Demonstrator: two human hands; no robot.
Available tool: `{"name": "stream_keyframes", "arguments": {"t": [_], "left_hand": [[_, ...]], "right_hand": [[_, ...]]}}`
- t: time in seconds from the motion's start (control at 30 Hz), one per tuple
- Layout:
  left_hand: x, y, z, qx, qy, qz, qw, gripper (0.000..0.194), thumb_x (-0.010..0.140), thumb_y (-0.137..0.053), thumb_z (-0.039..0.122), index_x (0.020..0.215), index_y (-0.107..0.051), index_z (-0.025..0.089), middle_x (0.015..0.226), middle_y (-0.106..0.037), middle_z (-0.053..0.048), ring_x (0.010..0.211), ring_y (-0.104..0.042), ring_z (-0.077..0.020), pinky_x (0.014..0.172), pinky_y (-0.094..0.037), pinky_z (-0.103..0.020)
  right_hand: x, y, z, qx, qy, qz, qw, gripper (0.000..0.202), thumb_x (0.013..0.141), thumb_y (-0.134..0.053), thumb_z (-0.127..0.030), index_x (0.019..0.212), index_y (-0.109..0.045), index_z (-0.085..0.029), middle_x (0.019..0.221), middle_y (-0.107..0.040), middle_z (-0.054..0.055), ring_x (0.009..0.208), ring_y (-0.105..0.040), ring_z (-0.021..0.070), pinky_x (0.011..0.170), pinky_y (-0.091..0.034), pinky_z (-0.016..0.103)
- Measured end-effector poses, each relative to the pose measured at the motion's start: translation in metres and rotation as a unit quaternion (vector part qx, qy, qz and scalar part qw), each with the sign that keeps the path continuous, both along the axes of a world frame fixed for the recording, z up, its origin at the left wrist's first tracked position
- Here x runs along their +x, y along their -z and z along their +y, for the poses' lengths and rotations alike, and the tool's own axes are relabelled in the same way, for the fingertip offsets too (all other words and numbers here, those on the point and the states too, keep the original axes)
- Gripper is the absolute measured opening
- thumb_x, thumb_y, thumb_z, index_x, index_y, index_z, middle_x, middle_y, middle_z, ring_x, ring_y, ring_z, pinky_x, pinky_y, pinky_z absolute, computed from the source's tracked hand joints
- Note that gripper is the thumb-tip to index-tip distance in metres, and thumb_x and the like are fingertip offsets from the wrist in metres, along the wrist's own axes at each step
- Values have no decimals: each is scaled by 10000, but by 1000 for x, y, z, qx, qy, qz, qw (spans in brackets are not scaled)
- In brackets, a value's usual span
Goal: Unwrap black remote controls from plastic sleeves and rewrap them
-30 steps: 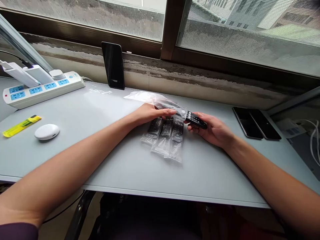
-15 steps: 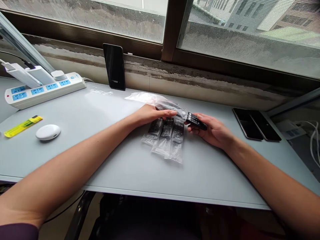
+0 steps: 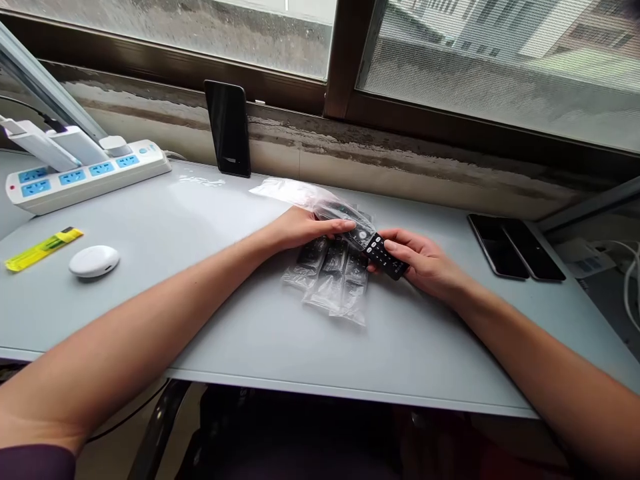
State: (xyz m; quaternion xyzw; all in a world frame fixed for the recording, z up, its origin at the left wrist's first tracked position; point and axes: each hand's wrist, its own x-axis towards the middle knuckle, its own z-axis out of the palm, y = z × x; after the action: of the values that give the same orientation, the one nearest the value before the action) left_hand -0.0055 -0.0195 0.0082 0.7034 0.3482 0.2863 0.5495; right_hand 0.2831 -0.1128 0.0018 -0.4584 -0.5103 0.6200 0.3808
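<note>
Beneath a dark-framed window, a pale desk held a half-sleeved black remote between a person's two bare hands. Compared with half a second earlier, the remote had rolled over so that its keypad faced up more fully, and the right thumb, previously along the far edge, pressed on the key face. The left hand had barely moved, its thumb laid over the clear plastic sleeve and pinching it around the remote's covered part. The right hand was clamped on the bare end, its other fingers mostly out of sight behind it. Most of the left fingers were also hidden, and the key markings were too small to read. Glare washed out the sleeve's far end, which appeared to be loose and flat. Pale oval buttons crossed the exposed keypad above rows of smaller keys, while wrinkled film covered the rest. Just below the left hand lay three wrapped remotes, side by side, their upper ends partly covered. A dark phone leaned upright against the wall, and a white power strip sat at far left.
</note>
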Motion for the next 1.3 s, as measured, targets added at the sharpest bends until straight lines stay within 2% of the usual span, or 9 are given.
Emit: {"name": "stream_keyframes", "arguments": {"t": [0.3,0.53,0.63,0.97,1.2,1.3], "left_hand": [[0,2,0,11,0,-12,1000,601,889,-891,706,1203,-856,194,1107,-841,-117,985,-777,-280,935,-614,-405],[-1,0,-1,17,-5,-2,1000,598,894,-877,731,1143,-864,187,1072,-840,-117,977,-774,-281,928,-606,-402],[-1,-1,-2,13,-5,-4,1000,602,894,-881,723,1164,-863,185,1092,-840,-120,974,-772,-277,927,-609,-406],[0,-3,-1,-4,-8,-63,998,590,891,-874,628,1303,-836,207,1279,-826,-128,1103,-772,-306,981,-646,-442],[6,-4,-4,-35,-72,-117,990,699,877,-907,601,1438,-735,220,1575,-712,-164,1365,-723,-365,927,-660,-395],[7,-2,-3,-42,-85,-132,987,722,863,-919,615,1444,-738,226,1595,-701,-161,1384,-715,-372,917,-661,-391]], "right_hand": [[-2,-5,-3,-7,2,0,1000,334,1020,-884,-521,1263,-849,-295,1165,-878,50,958,-858,256,947,-700,391],[-3,-6,-2,-3,-4,7,1000,328,1018,-894,-515,1246,-857,-282,1142,-871,51,946,-854,228,918,-691,344],[-3,-6,-2,-2,-3,7,1000,355,1008,-900,-526,1254,-854,-274,1141,-870,57,935,-852,233,920,-693,359],[-1,-5,-2,4,-12,2,1000,352,1025,-878,-524,1270,-851,-274,1147,-870,64,945,-851,245,933,-694,380],[-2,-6,-2,6,-11,-12,1000,376,1023,-874,-544,1281,-843,-272,1144,-873,69,966,-853,265,946,-692,402],[0,-4,-2,6,-14,-14,1000,391,1027,-866,-556,1300,-839,-277,1165,-875,69,975,-855,266,955,-689,403]]}}
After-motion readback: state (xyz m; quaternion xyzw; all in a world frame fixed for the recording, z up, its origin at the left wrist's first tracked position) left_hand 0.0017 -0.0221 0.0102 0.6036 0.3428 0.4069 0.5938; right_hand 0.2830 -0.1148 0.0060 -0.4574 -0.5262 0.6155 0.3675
